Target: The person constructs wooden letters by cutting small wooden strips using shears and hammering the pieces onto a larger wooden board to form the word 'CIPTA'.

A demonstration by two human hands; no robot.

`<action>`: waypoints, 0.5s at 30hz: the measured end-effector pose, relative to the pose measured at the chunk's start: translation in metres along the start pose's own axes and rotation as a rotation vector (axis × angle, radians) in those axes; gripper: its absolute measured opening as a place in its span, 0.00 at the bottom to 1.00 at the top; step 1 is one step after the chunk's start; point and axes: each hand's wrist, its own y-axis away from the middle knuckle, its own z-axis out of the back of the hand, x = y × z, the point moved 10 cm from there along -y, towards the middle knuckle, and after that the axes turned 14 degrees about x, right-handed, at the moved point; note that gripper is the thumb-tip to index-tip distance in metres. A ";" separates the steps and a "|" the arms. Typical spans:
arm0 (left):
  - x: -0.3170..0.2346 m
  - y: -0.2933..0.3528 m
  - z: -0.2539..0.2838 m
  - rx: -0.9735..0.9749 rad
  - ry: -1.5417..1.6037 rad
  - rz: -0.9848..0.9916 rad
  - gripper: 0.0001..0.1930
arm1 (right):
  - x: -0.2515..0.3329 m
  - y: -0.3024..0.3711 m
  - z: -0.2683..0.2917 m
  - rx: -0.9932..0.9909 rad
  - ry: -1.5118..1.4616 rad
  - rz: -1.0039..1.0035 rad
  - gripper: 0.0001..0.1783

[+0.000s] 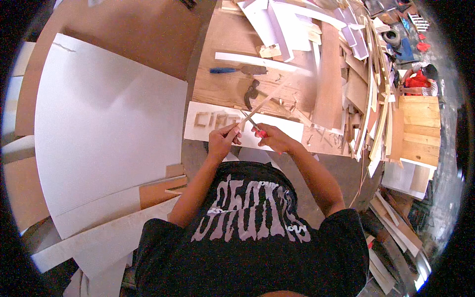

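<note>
A thin, pale wooden strip [267,99] is pinched between the fingers of my left hand [225,141] and slants up and away to the right. My right hand [277,138] is wrapped round a red-handled cutting tool [261,132], perhaps scissors or snips. Its dark jaws meet or cross the strip close to my left fingertips. Both hands are above the near edge of a white board [284,129]. Small wooden pieces [213,119] forming letter-like outlines lie on that board, left of the strip.
Beyond the board lie a hammer [252,94] and a blue-handled scraper or brush [225,70]. Wood offcuts [368,84] crowd the table's right side. A large white panel [114,128] stands at left. A person in red [419,81] works at far right.
</note>
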 end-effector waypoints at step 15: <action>-0.033 -0.018 0.019 0.159 -0.165 0.006 0.14 | 0.015 0.013 -0.007 -0.243 -0.017 -0.068 0.27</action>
